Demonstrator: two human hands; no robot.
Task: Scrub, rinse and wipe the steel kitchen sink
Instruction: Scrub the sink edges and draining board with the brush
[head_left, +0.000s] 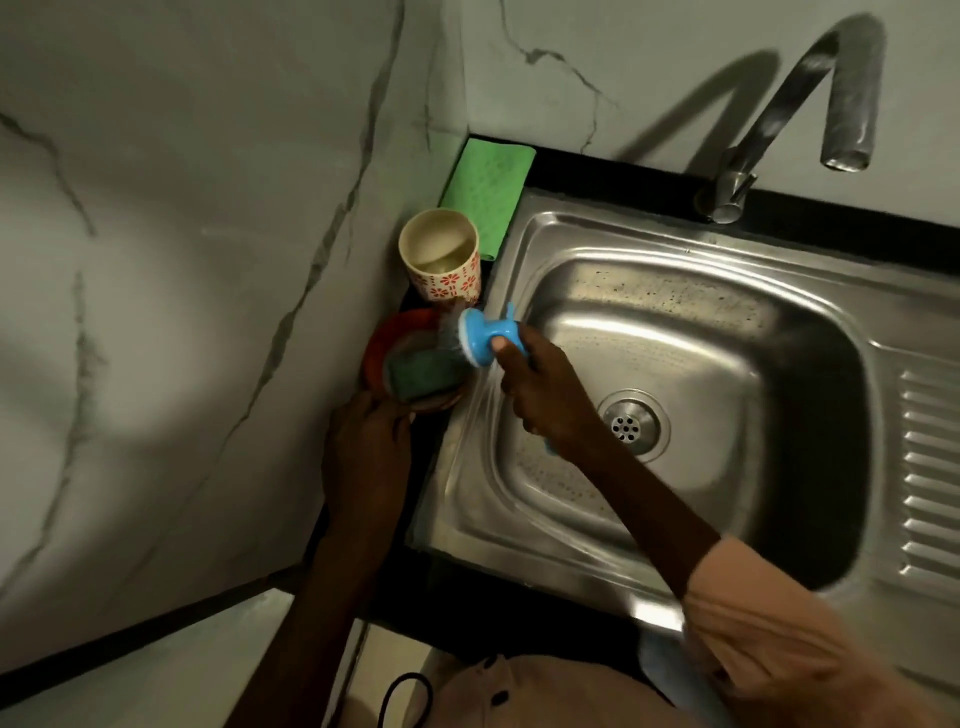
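The steel sink (691, 338) fills the right half of the view, its basin speckled with dirt and its drain (631, 427) near the middle. My right hand (540, 395) grips the handle of a blue scrub brush (480, 338), whose bristles point left into a red soap dish (387, 340). A green scouring pad (421, 376) lies in that dish. My left hand (366, 447) holds the dish's near rim at the sink's left edge.
A cup (441, 257) with red flower print stands behind the dish, and a green cloth (485, 195) lies in the corner. The steel tap (810, 109) arches over the back rim. Marble walls enclose the left and back. A ribbed drainboard (930, 467) lies at the right.
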